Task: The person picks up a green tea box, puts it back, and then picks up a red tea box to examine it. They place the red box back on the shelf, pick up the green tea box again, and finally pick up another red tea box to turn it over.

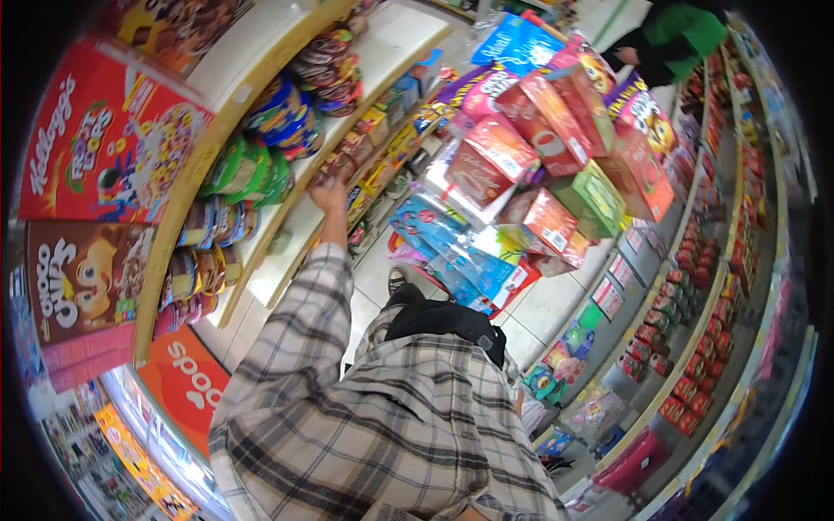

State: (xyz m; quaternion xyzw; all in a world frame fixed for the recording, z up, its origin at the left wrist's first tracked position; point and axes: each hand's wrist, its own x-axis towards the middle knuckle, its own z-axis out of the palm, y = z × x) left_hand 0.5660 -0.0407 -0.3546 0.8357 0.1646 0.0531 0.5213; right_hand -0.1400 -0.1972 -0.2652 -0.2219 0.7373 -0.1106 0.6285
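Note:
My left hand [328,193] reaches to a shelf on the left and touches a row of small brown packs [341,158]. Its fingers blend with the packs, so their grip is unclear. Beside them on the shelf stand blue round packs [282,117] and green round packs [248,169]. A sliver of skin at the right edge of the plaid shirt may be my right hand [519,402]; its fingers are hidden.
A tall pile of red boxes [491,161], colourful bags and blue packs [452,247] stands ahead. Large cereal boxes [113,135] are at the far left. Shelves of jars [638,343] curve along the right. A person in green [691,39] is at the top right.

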